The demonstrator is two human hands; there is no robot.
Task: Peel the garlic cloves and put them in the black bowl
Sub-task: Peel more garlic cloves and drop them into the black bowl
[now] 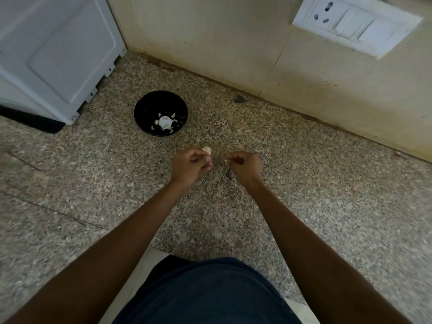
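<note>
Left hand (190, 163) pinches a garlic clove (207, 149) just in front of the bowl (160, 113), short for transfer; right hand (244, 166), fingers curled, apparently pinches a skin fragment; hands apart above the worktop (304, 183).

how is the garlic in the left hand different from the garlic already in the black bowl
The garlic piece in the left hand is held up above the counter, pinched at the fingertips; the garlic in the bowl lies loose on the bottom of the black bowl. The held garlic is one piece; the bowl has a larger white lump with small bits around it. Both look pale white.
</note>
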